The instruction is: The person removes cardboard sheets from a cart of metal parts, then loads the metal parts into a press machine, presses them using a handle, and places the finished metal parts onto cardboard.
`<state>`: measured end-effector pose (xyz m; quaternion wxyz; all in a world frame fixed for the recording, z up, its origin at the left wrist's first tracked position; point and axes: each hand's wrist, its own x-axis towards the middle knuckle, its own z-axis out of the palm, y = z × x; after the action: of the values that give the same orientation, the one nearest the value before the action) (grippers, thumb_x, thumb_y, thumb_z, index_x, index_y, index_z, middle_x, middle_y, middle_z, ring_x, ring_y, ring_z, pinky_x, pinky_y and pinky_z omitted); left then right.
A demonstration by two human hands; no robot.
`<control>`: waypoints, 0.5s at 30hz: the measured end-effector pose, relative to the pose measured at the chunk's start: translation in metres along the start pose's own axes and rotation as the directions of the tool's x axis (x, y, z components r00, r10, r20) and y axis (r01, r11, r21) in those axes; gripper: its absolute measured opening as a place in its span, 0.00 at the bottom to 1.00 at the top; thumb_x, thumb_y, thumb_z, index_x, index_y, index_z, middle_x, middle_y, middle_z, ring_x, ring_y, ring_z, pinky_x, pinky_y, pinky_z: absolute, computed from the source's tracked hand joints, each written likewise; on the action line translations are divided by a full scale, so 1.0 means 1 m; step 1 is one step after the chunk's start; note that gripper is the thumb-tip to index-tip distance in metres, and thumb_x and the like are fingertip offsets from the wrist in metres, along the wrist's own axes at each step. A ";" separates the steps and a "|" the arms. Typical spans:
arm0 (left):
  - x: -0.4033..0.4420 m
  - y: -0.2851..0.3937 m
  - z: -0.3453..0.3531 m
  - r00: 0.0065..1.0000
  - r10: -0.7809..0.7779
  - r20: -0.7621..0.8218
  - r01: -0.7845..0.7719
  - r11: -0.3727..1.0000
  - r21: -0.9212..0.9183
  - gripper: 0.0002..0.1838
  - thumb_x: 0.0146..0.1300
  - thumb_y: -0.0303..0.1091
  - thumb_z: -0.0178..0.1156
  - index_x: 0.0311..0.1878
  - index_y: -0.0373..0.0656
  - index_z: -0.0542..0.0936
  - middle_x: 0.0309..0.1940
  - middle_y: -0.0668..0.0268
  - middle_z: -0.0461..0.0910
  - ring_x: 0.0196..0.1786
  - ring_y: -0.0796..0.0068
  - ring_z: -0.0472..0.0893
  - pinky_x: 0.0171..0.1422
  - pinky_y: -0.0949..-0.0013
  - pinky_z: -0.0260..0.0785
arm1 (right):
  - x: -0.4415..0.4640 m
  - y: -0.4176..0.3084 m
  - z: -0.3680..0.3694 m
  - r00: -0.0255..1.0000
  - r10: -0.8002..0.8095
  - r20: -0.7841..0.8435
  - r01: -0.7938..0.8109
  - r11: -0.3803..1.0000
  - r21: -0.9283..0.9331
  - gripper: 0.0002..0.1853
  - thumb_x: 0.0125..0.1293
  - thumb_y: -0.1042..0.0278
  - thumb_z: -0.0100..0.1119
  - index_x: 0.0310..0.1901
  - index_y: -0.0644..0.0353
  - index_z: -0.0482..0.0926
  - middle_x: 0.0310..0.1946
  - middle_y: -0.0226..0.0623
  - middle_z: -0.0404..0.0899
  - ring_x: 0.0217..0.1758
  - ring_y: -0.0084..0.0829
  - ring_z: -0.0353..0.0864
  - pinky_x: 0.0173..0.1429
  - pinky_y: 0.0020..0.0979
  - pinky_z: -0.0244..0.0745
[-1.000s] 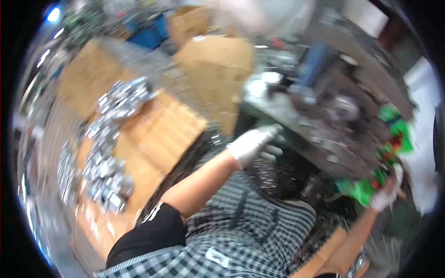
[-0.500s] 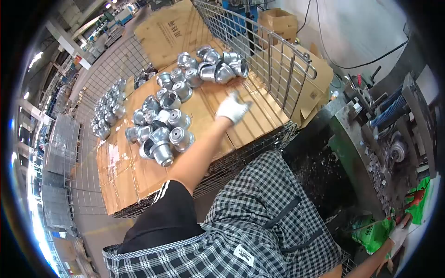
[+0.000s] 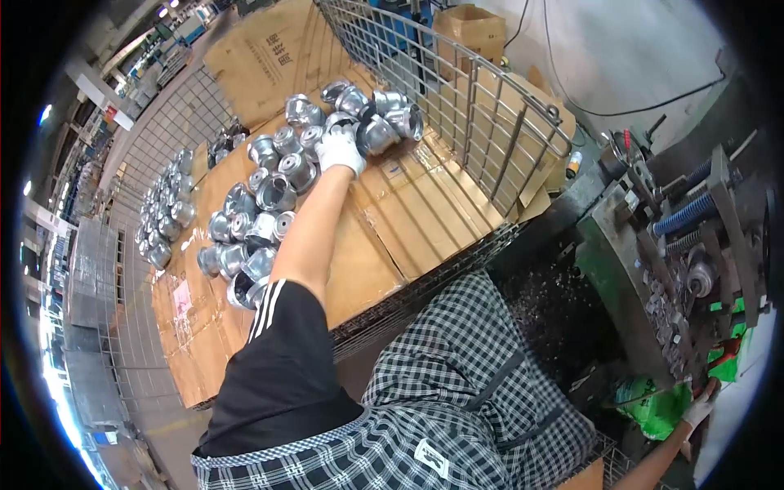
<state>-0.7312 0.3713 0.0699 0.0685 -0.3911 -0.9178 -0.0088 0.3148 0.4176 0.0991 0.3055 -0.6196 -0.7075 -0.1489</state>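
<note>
My left hand (image 3: 341, 150), in a white glove, reaches onto the pile of shiny metal cups (image 3: 298, 169) on the cardboard. It touches a cup at the pile's right part; its fingertips are partly hidden among the cups, so its grip is unclear. Far to the lower right, my right hand (image 3: 701, 406), also gloved, is beside a green bag (image 3: 658, 411) and close to a red-handled object (image 3: 725, 353). Its fingers are small and partly hidden at the dark edge of the view.
A wire cage (image 3: 514, 122) surrounds the cardboard sheet (image 3: 408, 224). At the right stands a machine (image 3: 698, 273) with blue springs and metal scraps. More metal cups (image 3: 167, 204) lie at the far left. An open carton (image 3: 471, 33) stands behind the cage.
My left hand has moved from above the bare cardboard, up and left onto the metal cups. My right hand has stayed near the green bag. The view has shifted slightly.
</note>
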 end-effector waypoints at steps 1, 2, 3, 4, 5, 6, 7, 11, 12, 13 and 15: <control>-0.008 0.003 -0.006 0.996 -0.049 0.075 0.050 0.999 -0.012 0.38 0.48 0.39 0.64 0.66 0.44 0.67 0.64 0.53 0.67 0.65 0.51 0.69 0.65 0.49 0.65 | 0.001 -0.006 -0.003 0.980 0.193 0.042 -0.197 0.969 0.152 0.27 0.74 0.51 0.46 0.62 0.68 0.71 0.59 0.50 0.73 0.60 0.41 0.72 0.62 0.34 0.67; -0.018 0.000 -0.010 0.994 -0.086 0.071 0.087 0.996 -0.008 0.39 0.48 0.40 0.65 0.66 0.45 0.67 0.65 0.53 0.67 0.65 0.51 0.68 0.65 0.49 0.65 | 0.006 -0.016 -0.006 0.923 0.367 0.118 -0.386 0.876 0.288 0.28 0.74 0.51 0.45 0.61 0.70 0.70 0.58 0.53 0.73 0.61 0.45 0.73 0.64 0.37 0.66; -0.028 -0.004 -0.012 0.990 -0.121 0.069 0.121 0.993 0.000 0.39 0.47 0.40 0.65 0.66 0.45 0.66 0.65 0.52 0.67 0.66 0.51 0.68 0.65 0.49 0.64 | 0.008 -0.014 -0.007 0.883 0.441 0.160 -0.469 0.827 0.310 0.29 0.74 0.50 0.46 0.60 0.72 0.71 0.57 0.52 0.75 0.60 0.43 0.73 0.64 0.37 0.66; -0.035 -0.006 -0.012 0.987 -0.150 0.065 0.150 0.989 0.009 0.40 0.47 0.41 0.65 0.66 0.45 0.66 0.65 0.52 0.67 0.66 0.52 0.68 0.65 0.50 0.64 | 0.007 -0.010 -0.003 0.937 0.330 0.116 -0.349 0.902 0.253 0.29 0.73 0.50 0.46 0.60 0.72 0.71 0.57 0.52 0.74 0.60 0.43 0.73 0.64 0.37 0.66; -0.033 -0.013 -0.003 0.995 -0.089 -0.041 0.091 0.995 0.035 0.39 0.46 0.42 0.66 0.65 0.45 0.68 0.65 0.53 0.65 0.68 0.49 0.66 0.67 0.49 0.63 | 0.005 0.006 0.003 0.974 0.211 0.080 -0.222 0.958 0.183 0.29 0.73 0.50 0.46 0.60 0.72 0.71 0.57 0.51 0.74 0.60 0.42 0.73 0.64 0.37 0.65; -0.032 -0.018 -0.010 0.997 -0.011 -0.075 0.011 1.000 -0.005 0.37 0.45 0.40 0.66 0.63 0.44 0.71 0.62 0.51 0.70 0.65 0.49 0.70 0.66 0.52 0.65 | -0.001 0.019 0.004 0.994 0.092 0.055 -0.097 0.990 0.105 0.29 0.73 0.50 0.46 0.60 0.72 0.71 0.58 0.50 0.74 0.60 0.41 0.72 0.65 0.37 0.65; -0.027 -0.021 -0.008 1.000 0.002 -0.020 -0.004 0.997 -0.074 0.38 0.44 0.44 0.68 0.62 0.46 0.71 0.63 0.53 0.70 0.67 0.51 0.68 0.67 0.51 0.64 | 0.000 0.011 0.001 0.992 0.071 0.107 -0.085 0.988 0.131 0.29 0.73 0.52 0.46 0.64 0.70 0.67 0.61 0.48 0.71 0.63 0.41 0.70 0.68 0.37 0.63; -0.008 -0.025 -0.019 0.988 0.101 0.116 -0.076 0.977 -0.198 0.32 0.49 0.45 0.65 0.58 0.43 0.73 0.54 0.51 0.78 0.56 0.52 0.78 0.58 0.58 0.72 | -0.006 -0.109 -0.018 0.903 0.414 0.115 -0.410 0.751 0.518 0.29 0.74 0.51 0.44 0.67 0.67 0.64 0.59 0.43 0.72 0.61 0.37 0.71 0.67 0.34 0.63; 0.012 -0.031 0.002 0.978 0.189 0.086 -0.180 0.979 -0.099 0.32 0.53 0.43 0.61 0.63 0.45 0.71 0.56 0.53 0.77 0.58 0.54 0.77 0.61 0.58 0.70 | -0.021 -0.128 -0.028 0.880 0.437 0.188 -0.474 0.773 0.422 0.29 0.74 0.50 0.45 0.65 0.67 0.66 0.54 0.41 0.75 0.57 0.35 0.74 0.63 0.34 0.67; 0.032 -0.035 0.022 0.960 0.276 0.055 -0.276 0.961 0.005 0.32 0.57 0.42 0.56 0.68 0.48 0.68 0.57 0.54 0.77 0.60 0.55 0.76 0.63 0.59 0.69 | -0.039 -0.149 -0.049 0.829 0.487 0.274 -0.555 0.774 0.303 0.28 0.74 0.48 0.46 0.63 0.66 0.69 0.50 0.40 0.78 0.52 0.33 0.77 0.59 0.33 0.70; 0.024 -0.033 0.025 0.872 0.477 -0.109 -0.459 0.875 0.153 0.38 0.57 0.43 0.56 0.73 0.51 0.61 0.67 0.55 0.68 0.69 0.56 0.67 0.72 0.60 0.60 | -0.075 -0.211 -0.087 0.774 0.554 0.307 -0.618 0.767 0.174 0.28 0.75 0.45 0.45 0.56 0.66 0.76 0.34 0.36 0.83 0.39 0.30 0.80 0.48 0.34 0.75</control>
<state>-0.7741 0.3673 0.0494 0.1579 -0.5952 -0.7871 0.0362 0.1353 0.2676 0.1549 0.3296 -0.7771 -0.5212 0.1258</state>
